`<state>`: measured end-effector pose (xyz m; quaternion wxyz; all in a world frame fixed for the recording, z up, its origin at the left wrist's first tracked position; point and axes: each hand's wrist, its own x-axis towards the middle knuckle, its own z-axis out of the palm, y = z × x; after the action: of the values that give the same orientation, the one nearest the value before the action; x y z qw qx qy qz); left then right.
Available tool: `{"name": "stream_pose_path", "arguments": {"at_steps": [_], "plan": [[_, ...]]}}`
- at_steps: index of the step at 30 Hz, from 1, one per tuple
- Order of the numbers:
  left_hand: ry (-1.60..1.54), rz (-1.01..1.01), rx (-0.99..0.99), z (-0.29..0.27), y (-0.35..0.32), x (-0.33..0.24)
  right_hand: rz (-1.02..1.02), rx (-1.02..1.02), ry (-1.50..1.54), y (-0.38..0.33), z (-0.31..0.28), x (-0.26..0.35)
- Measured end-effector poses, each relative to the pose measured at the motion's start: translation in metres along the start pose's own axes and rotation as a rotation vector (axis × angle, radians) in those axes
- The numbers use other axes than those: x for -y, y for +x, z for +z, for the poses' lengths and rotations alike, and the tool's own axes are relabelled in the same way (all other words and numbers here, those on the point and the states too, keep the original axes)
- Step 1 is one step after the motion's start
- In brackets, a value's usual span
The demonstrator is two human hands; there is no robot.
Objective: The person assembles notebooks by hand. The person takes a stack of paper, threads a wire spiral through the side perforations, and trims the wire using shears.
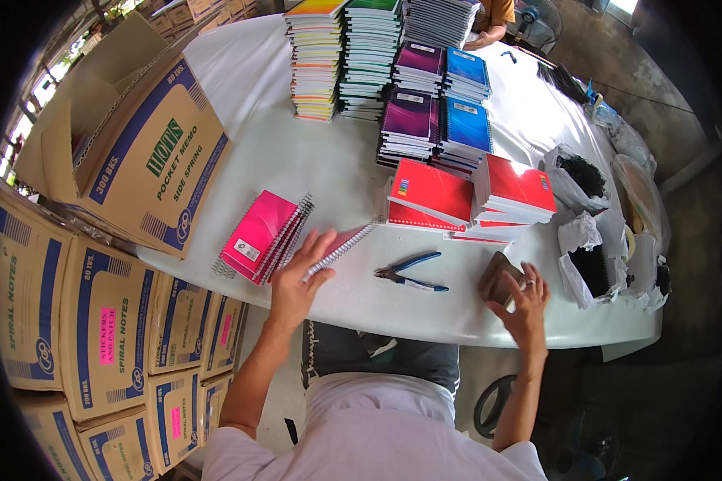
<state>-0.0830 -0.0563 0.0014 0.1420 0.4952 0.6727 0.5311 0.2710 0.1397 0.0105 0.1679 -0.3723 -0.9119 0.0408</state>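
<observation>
My left hand (298,276) lies flat with fingers spread on a pink spiral notebook (341,244) at the table's front, pressing it toward a leaning row of pink spiral notebooks (258,234). My right hand (525,301) rests on a dark brown pouch-like object (496,276) near the front edge, fingers curled over it. Blue-handled pliers (409,272) lie on the white table (297,152) between my two hands. Red notebooks (457,196) are stacked just beyond.
Tall stacks of yellow, green, purple and blue notebooks (393,72) fill the far half of the table. An open cardboard box (128,136) sits at the left edge, with stacked cartons (96,337) below. Bags holding black spiral coils (590,264) lie at right. Another person (493,20) sits at the far end.
</observation>
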Motion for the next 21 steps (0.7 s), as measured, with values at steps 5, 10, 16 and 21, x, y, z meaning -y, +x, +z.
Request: {"name": "stream_pose_path", "arguments": {"at_steps": [5, 10, 16, 21], "plan": [[0.546, 0.133, 0.07, 0.026, -0.026, 0.025, -0.313, -0.022, 0.145, 0.042, 0.052, 0.096], [0.563, 0.094, 0.047, 0.034, -0.023, 0.009, -0.387, 0.004, 0.154, 0.056, 0.075, 0.118], [0.589, 0.069, 0.039, 0.034, -0.026, 0.005, -0.424, 0.056, 0.369, 0.041, 0.044, 0.165], [0.606, 0.038, 0.073, 0.033, -0.027, 0.004, -0.469, 0.031, 0.335, 0.045, 0.045, 0.167]]}}
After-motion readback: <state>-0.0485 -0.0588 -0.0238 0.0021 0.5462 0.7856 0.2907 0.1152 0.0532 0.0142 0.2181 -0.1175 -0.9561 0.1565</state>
